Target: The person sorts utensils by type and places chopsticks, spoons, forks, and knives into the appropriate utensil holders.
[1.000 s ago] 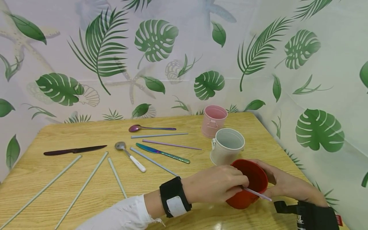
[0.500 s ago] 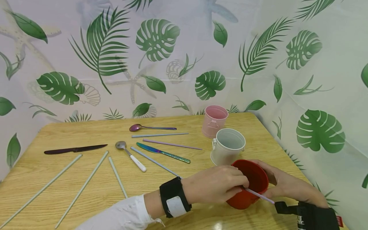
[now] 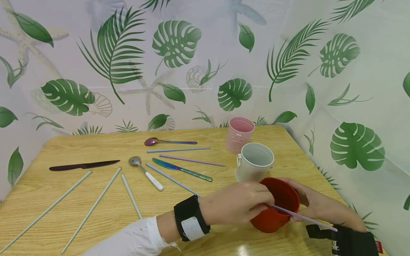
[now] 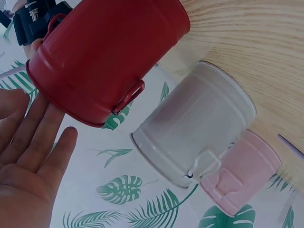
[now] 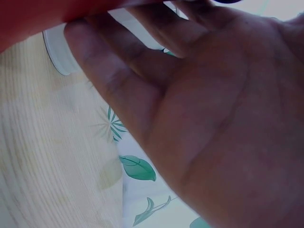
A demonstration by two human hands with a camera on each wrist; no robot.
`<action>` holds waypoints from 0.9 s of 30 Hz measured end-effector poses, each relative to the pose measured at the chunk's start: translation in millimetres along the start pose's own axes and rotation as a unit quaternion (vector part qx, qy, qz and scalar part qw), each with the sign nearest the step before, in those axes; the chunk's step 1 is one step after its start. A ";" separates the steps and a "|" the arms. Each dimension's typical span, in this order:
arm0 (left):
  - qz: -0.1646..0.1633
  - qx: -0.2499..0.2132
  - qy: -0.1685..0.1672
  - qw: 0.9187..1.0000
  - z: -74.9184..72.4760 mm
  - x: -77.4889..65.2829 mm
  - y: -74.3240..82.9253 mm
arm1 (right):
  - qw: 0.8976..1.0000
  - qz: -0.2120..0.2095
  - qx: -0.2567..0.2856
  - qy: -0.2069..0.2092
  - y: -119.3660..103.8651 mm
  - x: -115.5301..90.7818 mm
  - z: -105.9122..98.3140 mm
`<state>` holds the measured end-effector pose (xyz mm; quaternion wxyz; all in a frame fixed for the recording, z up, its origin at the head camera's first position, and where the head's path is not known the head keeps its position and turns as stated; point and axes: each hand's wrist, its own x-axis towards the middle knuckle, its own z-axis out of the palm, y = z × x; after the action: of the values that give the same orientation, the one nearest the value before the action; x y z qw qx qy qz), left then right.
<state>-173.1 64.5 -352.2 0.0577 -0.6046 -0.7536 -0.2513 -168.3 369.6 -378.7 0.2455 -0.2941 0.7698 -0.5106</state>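
Slim pale-purple rod (image 3: 304, 217) was over the near side of the mouth of the red round metal-looking bucket (image 3: 269, 221), in the left hand (image 3: 237, 202). Fingers were pinched narrow on the end at the bucket's left rim; that tip was hidden in the grip. From the hand, the rod ran right: long axis slanted across the opening, not down into it, free end past the bucket's right side and toward the person, close to the black wrist strap (image 3: 352, 241). Contact with rim or strap: couldn't tell.

Left hand was the one on the rod; right hand (image 3: 325, 205) was nearer the free end, cupped round the bucket's right side, fingers far, thumb near, rod passing over it.

Beyond the bucket: white round bucket (image 3: 250, 172), then pink round bucket (image 3: 235, 143). Left of it on the pale wood table (image 3: 105, 145): second purple rod (image 3: 192, 160), rainbow-sheen metal knife (image 3: 180, 169), silver spoon with white handle (image 3: 153, 180).
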 end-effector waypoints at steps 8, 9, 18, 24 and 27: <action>-0.007 -0.040 0.093 0.995 -16.6 -14.3 -4.6 | 1.000 0.007 0.010 -0.002 -1.4 -0.6 0.4; -0.008 -0.040 0.105 0.994 -20.4 -16.8 -5.1 | 1.000 0.009 0.009 0.000 -1.7 -0.3 0.3; -0.082 -0.002 0.159 0.984 -58.8 -53.5 -10.1 | 1.000 -0.008 -0.006 0.003 -0.9 1.1 -1.2; -0.133 0.018 0.198 0.971 -83.3 -91.7 -11.8 | 1.000 0.008 -0.016 0.015 -2.3 0.5 -1.2; -0.158 0.030 0.220 0.962 -97.1 -115.2 -13.9 | 1.000 0.012 -0.014 0.011 -2.5 1.3 -1.4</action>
<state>-177.0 -82.7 -317.3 0.1994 -0.4053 -0.8156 -0.3615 -169.6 368.9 -376.0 0.2387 -0.2827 0.7831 -0.4998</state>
